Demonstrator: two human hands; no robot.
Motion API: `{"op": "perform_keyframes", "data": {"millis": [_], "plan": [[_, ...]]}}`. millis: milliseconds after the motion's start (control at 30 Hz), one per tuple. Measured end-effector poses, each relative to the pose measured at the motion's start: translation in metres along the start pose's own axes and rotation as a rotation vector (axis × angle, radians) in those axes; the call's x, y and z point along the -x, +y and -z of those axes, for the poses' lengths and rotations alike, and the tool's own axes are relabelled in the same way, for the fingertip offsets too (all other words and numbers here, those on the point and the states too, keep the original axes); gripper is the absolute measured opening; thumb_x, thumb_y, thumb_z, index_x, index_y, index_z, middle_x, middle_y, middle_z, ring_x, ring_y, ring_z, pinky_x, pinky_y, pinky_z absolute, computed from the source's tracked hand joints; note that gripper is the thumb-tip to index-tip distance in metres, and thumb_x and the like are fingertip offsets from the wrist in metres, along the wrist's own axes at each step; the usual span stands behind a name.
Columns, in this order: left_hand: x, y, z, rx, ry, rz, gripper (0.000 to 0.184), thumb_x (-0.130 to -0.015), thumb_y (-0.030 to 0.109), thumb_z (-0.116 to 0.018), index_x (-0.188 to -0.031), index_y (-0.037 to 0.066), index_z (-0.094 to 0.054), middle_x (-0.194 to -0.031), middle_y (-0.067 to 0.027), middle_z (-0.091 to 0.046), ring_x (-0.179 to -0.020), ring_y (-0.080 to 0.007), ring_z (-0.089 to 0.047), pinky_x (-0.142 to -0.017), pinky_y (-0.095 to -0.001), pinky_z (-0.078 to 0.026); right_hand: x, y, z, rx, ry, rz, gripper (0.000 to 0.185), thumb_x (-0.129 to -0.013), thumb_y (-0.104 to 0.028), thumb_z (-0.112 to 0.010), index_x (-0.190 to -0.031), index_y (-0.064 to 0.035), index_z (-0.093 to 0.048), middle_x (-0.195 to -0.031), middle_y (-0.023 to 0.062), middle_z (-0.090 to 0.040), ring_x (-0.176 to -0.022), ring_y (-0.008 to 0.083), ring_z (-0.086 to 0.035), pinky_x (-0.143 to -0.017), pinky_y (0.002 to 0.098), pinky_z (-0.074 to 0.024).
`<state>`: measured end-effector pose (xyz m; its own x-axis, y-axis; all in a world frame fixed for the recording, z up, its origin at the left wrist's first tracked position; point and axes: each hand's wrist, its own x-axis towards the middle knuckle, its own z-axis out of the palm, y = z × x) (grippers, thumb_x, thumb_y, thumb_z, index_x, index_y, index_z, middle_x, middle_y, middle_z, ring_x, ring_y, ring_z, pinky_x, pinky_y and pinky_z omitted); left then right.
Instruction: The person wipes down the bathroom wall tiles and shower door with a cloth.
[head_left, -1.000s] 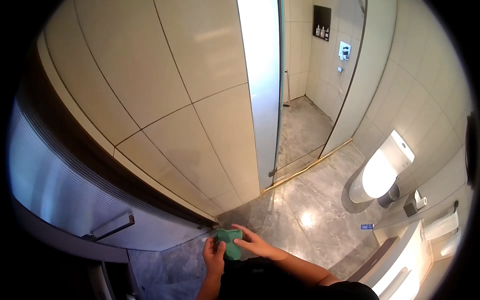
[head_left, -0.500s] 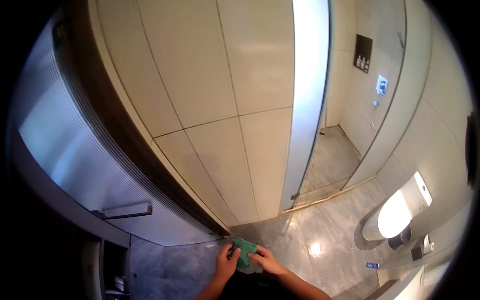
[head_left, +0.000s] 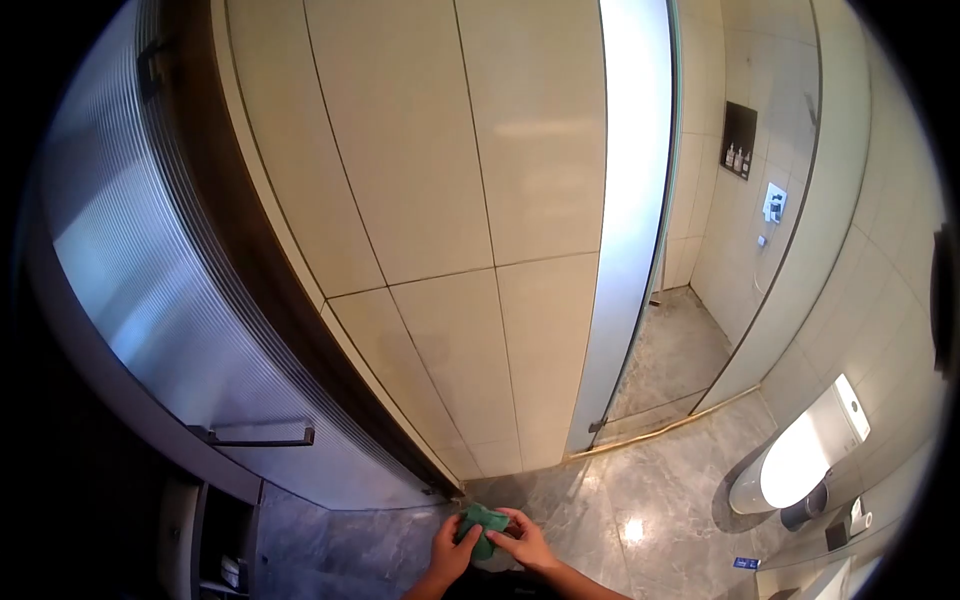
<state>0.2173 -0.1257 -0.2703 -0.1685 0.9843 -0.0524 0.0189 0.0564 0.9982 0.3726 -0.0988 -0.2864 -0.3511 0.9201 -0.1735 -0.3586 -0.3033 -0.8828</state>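
Low in the middle of the view, a crumpled green cloth [head_left: 484, 524] is held between both hands in front of my body. My left hand [head_left: 452, 545] grips its left side, the thumb lying over the front. On the right side, my right hand [head_left: 524, 540] pinches it with the thumb on top and the fingers curled behind. Something pale and translucent shows just below the cloth; I cannot make out what it is.
A ribbed glass door [head_left: 200, 330] with a bar handle [head_left: 262, 438] stands at left, above a dark shelf unit [head_left: 228, 530]. Ahead are a tiled wall [head_left: 440, 230] and a glass shower partition [head_left: 630, 210]. A toilet [head_left: 795, 465], a bin [head_left: 806, 508] and a blue packet [head_left: 746, 563] are at right.
The view has tilted up slightly, so the room sits lower in it. My hands have closed in around the cloth, which looks more bunched and less spread out.
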Motion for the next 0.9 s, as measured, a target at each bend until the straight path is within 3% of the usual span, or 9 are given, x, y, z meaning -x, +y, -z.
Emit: {"op": "perform_keyframes", "data": {"millis": [67, 133, 233, 333, 500, 600, 733, 800, 900], "plan": [[-0.001, 0.01, -0.005, 0.043, 0.032, -0.033, 0.034, -0.091, 0.02, -0.063, -0.114, -0.003, -0.054, -0.103, -0.0094, -0.063, -0.093, -0.0126, -0.059, -0.079, -0.0262, -0.047, -0.002, -0.006, 0.0, 0.021, 0.033, 0.01, 0.04, -0.089, -0.008, -0.064, -0.126, -0.0036, -0.051, -0.114, 0.0045, -0.06, -0.103, 0.0117, -0.057, -0.087, 0.0281, -0.0488], [0.001, 0.016, -0.007, 0.085, 0.064, -0.062, 0.032, -0.091, 0.02, -0.063, -0.112, -0.003, -0.055, -0.101, -0.009, -0.064, -0.092, -0.0119, -0.059, -0.078, -0.0257, -0.047, -0.002, -0.01, 0.006, -0.127, -0.063, -0.162, 0.041, -0.09, -0.011, -0.063, -0.128, -0.0048, -0.05, -0.116, 0.0032, -0.059, -0.103, 0.0112, -0.057, -0.087, 0.0273, -0.0481], [0.002, 0.014, -0.005, -0.157, 0.062, 0.036, 0.032, -0.09, 0.02, -0.063, -0.112, -0.002, -0.054, -0.098, -0.009, -0.064, -0.089, -0.0118, -0.059, -0.075, -0.0268, -0.047, -0.005, 0.006, 0.017, -0.151, -0.164, -0.264, 0.041, -0.092, -0.014, -0.061, -0.13, -0.0058, -0.049, -0.114, 0.0015, -0.06, -0.101, 0.0095, -0.056, -0.086, 0.0251, -0.0473], [-0.006, 0.01, -0.004, -0.037, 0.096, -0.066, 0.035, -0.089, 0.024, -0.065, -0.11, -0.002, -0.056, -0.094, -0.0087, -0.065, -0.084, -0.0125, -0.06, -0.071, -0.0284, -0.048, -0.006, 0.008, 0.021, -0.059, -0.189, -0.217, 0.038, -0.093, -0.015, -0.06, -0.129, -0.0058, -0.051, -0.108, 0.0005, -0.062, -0.095, 0.0078, -0.057, -0.083, 0.0233, -0.0469], [-0.018, 0.028, 0.005, -0.225, -0.01, 0.132, 0.045, -0.082, 0.038, -0.072, -0.102, -0.001, -0.063, -0.087, -0.0076, -0.065, -0.076, -0.014, -0.06, -0.067, -0.0293, -0.049, -0.01, 0.027, 0.03, 0.049, -0.18, -0.138, 0.031, -0.091, -0.013, -0.062, -0.121, -0.0047, -0.058, -0.1, -0.0005, -0.065, -0.088, 0.0073, -0.058, -0.078, 0.0222, -0.0469], [-0.019, 0.037, 0.0, -0.205, -0.034, 0.283, 0.045, -0.08, 0.039, -0.074, -0.099, 0.0, -0.065, -0.084, -0.0064, -0.064, -0.076, -0.0122, -0.059, -0.065, -0.0274, -0.048, -0.009, 0.023, 0.031, 0.071, -0.197, -0.113, 0.029, -0.09, -0.012, -0.064, -0.117, -0.0038, -0.06, -0.099, -0.0001, -0.065, -0.087, 0.0074, -0.059, -0.075, 0.0221, -0.0471], [-0.017, 0.008, 0.008, -0.043, -0.011, 0.295, 0.04, -0.08, 0.035, -0.075, -0.097, 0.0, -0.065, -0.082, -0.0045, -0.064, -0.074, -0.0101, -0.058, -0.062, -0.0245, -0.046, -0.018, 0.021, 0.032, 0.156, -0.168, -0.107, 0.032, -0.088, -0.011, -0.067, -0.117, -0.0019, -0.059, -0.099, 0.0021, -0.065, -0.087, 0.0085, -0.06, -0.076, 0.0234, -0.048], [-0.021, 0.011, 0.008, 0.083, 0.054, 0.17, 0.035, -0.082, 0.03, -0.074, -0.098, 0.0, -0.064, -0.084, -0.0032, -0.064, -0.071, -0.0087, -0.057, -0.06, -0.0232, -0.045, -0.021, 0.021, 0.024, 0.117, -0.161, -0.025, 0.033, -0.09, -0.015, -0.065, -0.119, -0.001, -0.058, -0.102, 0.0038, -0.065, -0.092, 0.01, -0.059, -0.077, 0.0235, -0.0477], [-0.02, 0.002, 0.013, 0.11, 0.114, 0.193, 0.034, -0.085, 0.026, -0.072, -0.104, 0.0, -0.062, -0.088, -0.0031, -0.064, -0.072, -0.0089, -0.058, -0.061, -0.0233, -0.045, -0.026, 0.023, 0.02, 0.074, -0.153, -0.117, 0.035, -0.094, -0.021, -0.058, -0.123, -0.001, -0.053, -0.111, 0.007, -0.061, -0.1, 0.0145, -0.058, -0.081, 0.0284, -0.0504]]}}
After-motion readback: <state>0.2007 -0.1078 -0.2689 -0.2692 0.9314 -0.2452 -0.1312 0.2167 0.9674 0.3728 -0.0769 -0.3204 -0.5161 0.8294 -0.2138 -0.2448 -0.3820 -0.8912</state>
